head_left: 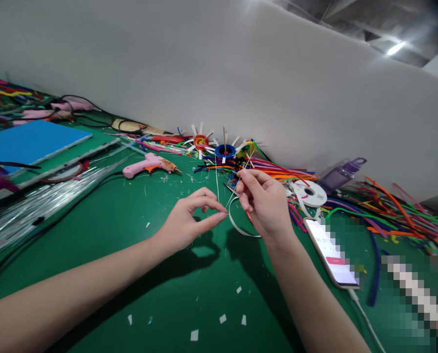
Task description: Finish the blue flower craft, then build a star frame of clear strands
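My left hand (pixel 194 215) is closed in a pinch above the green table, thumb and forefinger meeting at a thin white strand (pixel 218 181) that rises beside the fingertips. My right hand (pixel 265 198), a little farther away and to the right, also pinches a thin pale strand (pixel 233 193) running down toward the left fingertips. Whether the strands are one piece, I cannot tell. A narrow white strip (pixel 237 226) curves between the hands and passes behind the right wrist. Scissors (pixel 230 189) lie partly hidden behind the right hand.
A pink glue gun (pixel 150 165) rests at left, near silvery strands (pixel 57 206) and a blue board (pixel 38 139). Behind stand a blue ring piece (pixel 225 151) and an orange one (pixel 201 141). At right are pipe cleaners, a white spool (pixel 320 196), a phone (pixel 331 252) and a purple bottle (pixel 338 176).
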Demonstrator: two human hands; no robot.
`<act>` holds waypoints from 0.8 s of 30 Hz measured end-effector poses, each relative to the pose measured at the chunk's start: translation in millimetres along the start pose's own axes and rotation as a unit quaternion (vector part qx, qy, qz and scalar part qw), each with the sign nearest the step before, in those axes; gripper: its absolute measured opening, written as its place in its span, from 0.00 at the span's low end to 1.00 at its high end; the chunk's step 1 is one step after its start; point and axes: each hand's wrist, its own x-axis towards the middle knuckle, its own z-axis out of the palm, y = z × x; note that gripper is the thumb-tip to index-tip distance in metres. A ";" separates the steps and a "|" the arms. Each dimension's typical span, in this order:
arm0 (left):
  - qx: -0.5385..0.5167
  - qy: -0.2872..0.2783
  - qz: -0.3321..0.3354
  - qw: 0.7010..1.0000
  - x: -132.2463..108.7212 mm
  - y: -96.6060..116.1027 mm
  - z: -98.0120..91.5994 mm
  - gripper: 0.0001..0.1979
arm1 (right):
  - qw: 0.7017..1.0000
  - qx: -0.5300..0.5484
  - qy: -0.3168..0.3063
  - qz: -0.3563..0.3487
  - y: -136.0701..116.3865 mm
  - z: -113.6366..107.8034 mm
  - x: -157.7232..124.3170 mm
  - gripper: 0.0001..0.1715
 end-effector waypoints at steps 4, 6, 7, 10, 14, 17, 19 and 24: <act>-0.019 0.000 -0.004 1.000 1.1 -5.6 -1.0 0.05 | 1.000 0.003 0.003 -0.003 1.2 0.8 0.7 0.12; -0.023 0.005 -0.005 1.000 1.8 -7.1 -1.8 0.05 | 1.000 -0.007 0.005 0.006 0.9 1.0 1.1 0.13; -0.023 0.009 -0.005 1.000 2.1 -7.3 -2.3 0.05 | 1.000 -0.013 0.006 0.014 0.3 0.5 1.3 0.15; -0.021 0.031 -0.003 0.999 3.4 -6.2 -4.5 0.05 | 0.999 -0.030 0.022 0.014 -4.2 -4.6 1.9 0.17; 0.015 0.083 -0.014 0.996 6.5 -0.5 -8.6 0.04 | 0.989 -0.137 0.028 -0.049 -14.8 -23.5 2.1 0.14; 0.070 0.103 -0.006 0.992 9.8 5.8 -11.9 0.05 | 0.928 -0.358 0.008 -0.100 -19.4 -44.4 1.4 0.14; 0.108 0.095 0.013 0.990 11.9 9.5 -14.0 0.05 | 0.836 -0.537 0.006 -0.112 -17.1 -59.3 0.6 0.12; 0.143 0.080 0.030 0.986 13.8 13.3 -16.0 0.06 | 0.675 -0.736 -0.028 -0.030 4.3 -87.2 0.4 0.11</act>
